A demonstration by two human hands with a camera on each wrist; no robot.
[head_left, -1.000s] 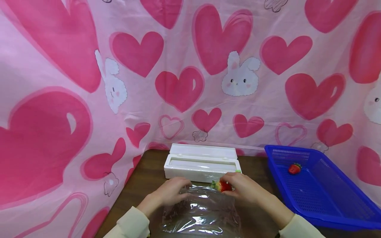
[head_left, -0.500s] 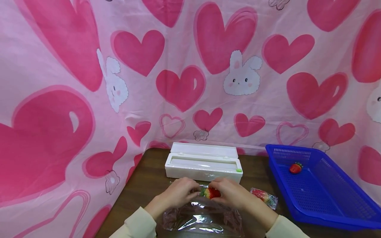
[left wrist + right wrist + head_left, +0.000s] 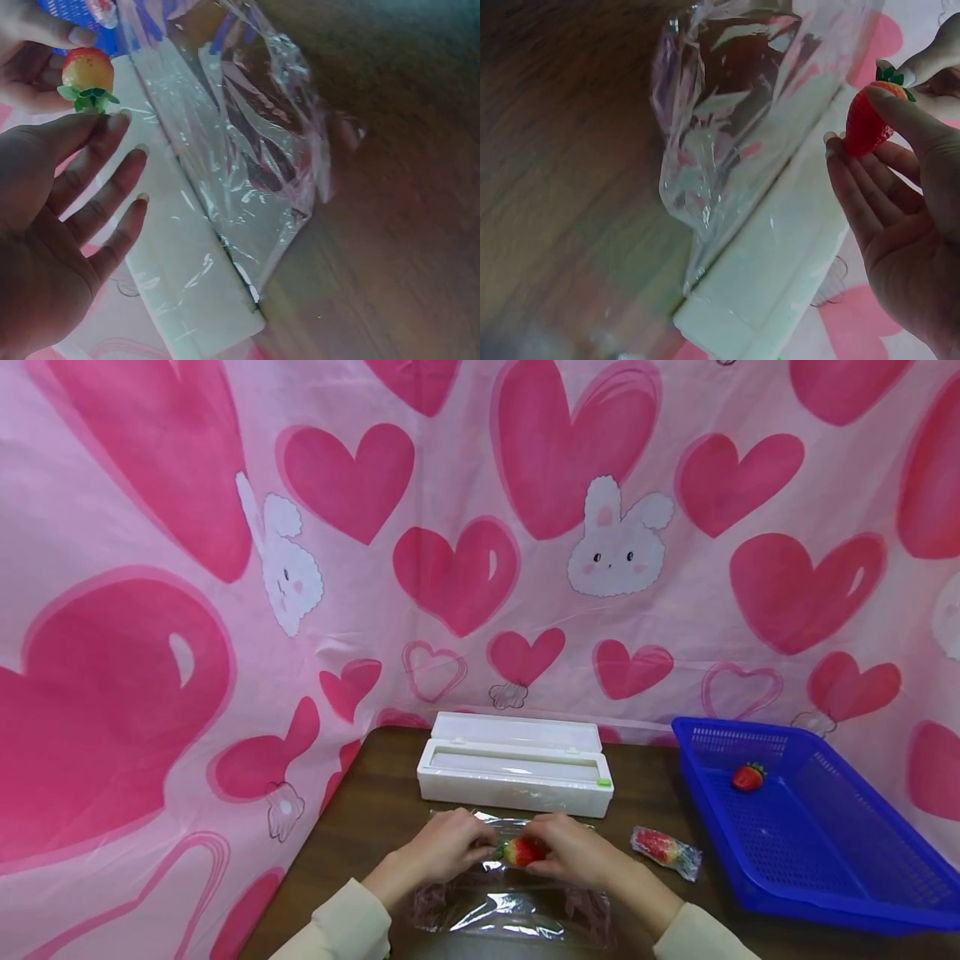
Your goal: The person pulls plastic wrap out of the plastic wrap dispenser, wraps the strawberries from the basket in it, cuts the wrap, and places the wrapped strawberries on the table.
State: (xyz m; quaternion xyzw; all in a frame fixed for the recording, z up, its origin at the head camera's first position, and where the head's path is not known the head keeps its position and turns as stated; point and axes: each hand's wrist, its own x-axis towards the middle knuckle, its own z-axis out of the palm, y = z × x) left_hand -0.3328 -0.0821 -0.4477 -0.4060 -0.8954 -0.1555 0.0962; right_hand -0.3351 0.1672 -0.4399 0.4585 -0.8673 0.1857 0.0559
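Note:
Between my two hands is a strawberry, held over a sheet of clear plastic wrap. My right hand pinches its red body between thumb and fingers. On the other side, my left hand pinches the green leaves at the thumb and index tips; its other fingers spread loosely in the left wrist view. The strawberry shows its red tip towards the right palm in the right wrist view. The crinkled wrap lies in front of the white dispenser box.
Behind the hands stands the white wrap dispenser, lid raised, with a green slider. A film-wrapped strawberry bundle lies to the right. Beyond it, a blue basket holds one strawberry. A heart-patterned cloth hangs behind the table.
My right hand has moved left with the strawberry, and my left hand has left the wrap's edge and taken the leaves. The film-wrapped bundle has come out from behind my right arm.

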